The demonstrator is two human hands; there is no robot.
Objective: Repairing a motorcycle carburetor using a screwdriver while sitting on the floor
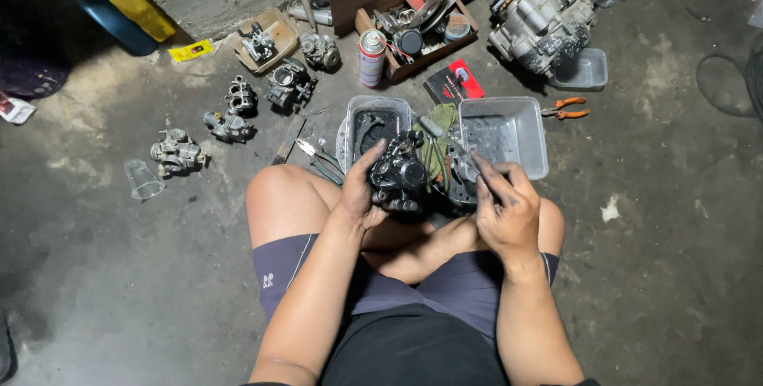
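My left hand (362,191) grips a dark, oily carburetor (397,173) held over my crossed legs. My right hand (505,211) holds a thin brush or tool (449,141) whose handle runs up and left toward the carburetor; its tip is hard to make out. Just beyond my hands sit two grey plastic trays, the left tray (373,106) with dark residue and the right tray (520,112) mostly bare. A green rag (441,128) lies between them.
Several other carburetors (230,125) lie on the concrete floor at left, with a clear cup (143,179). A spray can (371,58), a wooden box of parts (421,32), an engine block (540,12), orange-handled pliers (566,108) and a yellow jug (131,0) stand farther back.
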